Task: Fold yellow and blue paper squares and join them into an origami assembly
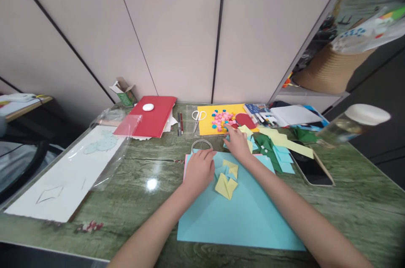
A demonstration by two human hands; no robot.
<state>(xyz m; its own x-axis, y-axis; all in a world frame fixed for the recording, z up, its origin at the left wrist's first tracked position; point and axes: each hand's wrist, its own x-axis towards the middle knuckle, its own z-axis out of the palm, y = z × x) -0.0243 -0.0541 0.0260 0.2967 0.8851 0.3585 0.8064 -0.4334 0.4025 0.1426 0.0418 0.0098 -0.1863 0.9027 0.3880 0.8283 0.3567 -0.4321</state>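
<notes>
On a light blue sheet of paper (pixel 240 221) lie folded pieces of yellow paper (pixel 225 187) and light blue paper (pixel 223 171), joined in a cluster. My left hand (pixel 200 167) rests on the sheet's upper left part, just left of that cluster, with its fingers stretched forward and nothing visible in them. Farther forward, my right hand (pixel 237 142) is at a small pile of folded yellow pieces (pixel 246 131) and blue ones, fingers apart. Its fingertips are near the pink and blue pompom-like bits (pixel 223 119); whether they touch anything is unclear.
Behind are white-handled scissors (pixel 198 119), a yellow sheet (pixel 205 126), a red folder (pixel 155 120) and pens (pixel 179 124). A ring-shaped band (pixel 201 144) lies beyond my left hand. To the right are green folded paper (pixel 267 147), a phone (pixel 311 169) and a lidded bottle (pixel 348 126).
</notes>
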